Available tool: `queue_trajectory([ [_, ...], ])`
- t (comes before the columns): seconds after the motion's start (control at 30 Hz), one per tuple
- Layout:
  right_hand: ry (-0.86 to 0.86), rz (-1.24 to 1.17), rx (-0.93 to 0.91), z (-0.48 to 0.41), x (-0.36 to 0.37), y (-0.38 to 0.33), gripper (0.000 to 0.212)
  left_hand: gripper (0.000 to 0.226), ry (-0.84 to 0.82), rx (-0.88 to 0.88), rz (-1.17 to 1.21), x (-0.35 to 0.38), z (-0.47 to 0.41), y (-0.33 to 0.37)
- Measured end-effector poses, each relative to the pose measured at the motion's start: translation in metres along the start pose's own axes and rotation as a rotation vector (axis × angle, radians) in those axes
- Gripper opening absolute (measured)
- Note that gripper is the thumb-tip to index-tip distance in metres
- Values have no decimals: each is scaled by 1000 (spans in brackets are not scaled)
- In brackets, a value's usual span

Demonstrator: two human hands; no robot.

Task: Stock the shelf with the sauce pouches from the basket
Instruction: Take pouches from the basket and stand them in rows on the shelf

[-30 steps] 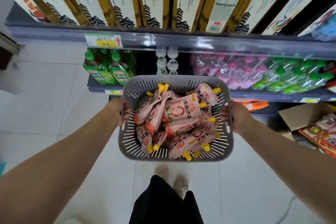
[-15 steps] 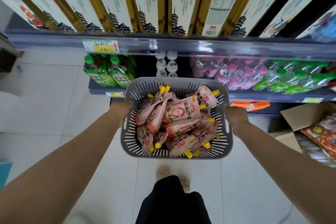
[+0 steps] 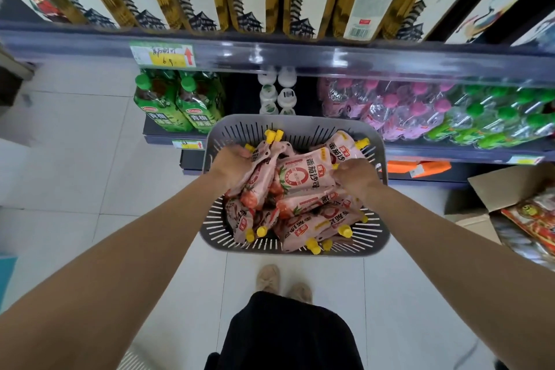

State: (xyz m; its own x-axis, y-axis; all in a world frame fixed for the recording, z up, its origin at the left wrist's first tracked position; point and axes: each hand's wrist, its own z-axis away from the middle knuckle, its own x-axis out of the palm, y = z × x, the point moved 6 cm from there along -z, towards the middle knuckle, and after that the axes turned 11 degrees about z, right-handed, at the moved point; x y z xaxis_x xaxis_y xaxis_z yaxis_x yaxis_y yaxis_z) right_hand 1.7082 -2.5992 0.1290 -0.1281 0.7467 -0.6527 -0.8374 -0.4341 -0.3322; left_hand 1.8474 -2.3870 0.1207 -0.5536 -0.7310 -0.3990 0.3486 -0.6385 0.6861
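A grey slotted basket (image 3: pixel 295 126) is being seen on the floor just in front of the lower shelf (image 3: pixel 450 153). It is being filled by a loose heap of sauce pouches (image 3: pixel 303 177), pink, printed with red tomatoes and a red ring, each capped in yellow. Inside the basket, at its left side, pouches are being gripped by the left hand (image 3: pixel 232 165), its fingers curled round them. At the basket's right side, the uppermost pouch's edge is being pinched by the right hand (image 3: pixel 356 176).
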Motion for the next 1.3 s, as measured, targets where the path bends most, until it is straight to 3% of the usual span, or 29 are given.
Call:
queue_trajectory([
  [0.13, -32, 47, 62, -22, 21, 4, 30, 27, -77, 2, -126, 11, -15, -11],
  [0.3, -80, 20, 86, -40, 40, 3, 27, 49, -203, -29, -159, 20, -32, -20],
  [0.37, -50, 0, 103, -46, 42, 2, 16, 39, -196, -9, -123, 17, -38, -20],
  [0.5, 68, 91, 177, -53, 45, 8, 36, 40, -206, -14, -150, 12, -51, -23],
  [0.63, 83, 4, 175, -63, 52, 16, 45, 63, -306, -49, -158, 25, -63, -22],
  [0.9, 96, -25, 245, -68, 49, 24, 89, 54, -388, -145, 14, 38, -74, -29],
  [0.97, 98, -124, 264, -67, 49, 27, 86, 41, -376, -143, 14, 38, -72, -28],
  [1.07, 65, -226, 271, -60, 48, 29, 58, 27, -293, -51, -81, 36, -71, -20],
  [1.3, 19, -455, 145, -43, 37, 2, 28, 29, -281, 50, -279, 24, -58, -9],
])
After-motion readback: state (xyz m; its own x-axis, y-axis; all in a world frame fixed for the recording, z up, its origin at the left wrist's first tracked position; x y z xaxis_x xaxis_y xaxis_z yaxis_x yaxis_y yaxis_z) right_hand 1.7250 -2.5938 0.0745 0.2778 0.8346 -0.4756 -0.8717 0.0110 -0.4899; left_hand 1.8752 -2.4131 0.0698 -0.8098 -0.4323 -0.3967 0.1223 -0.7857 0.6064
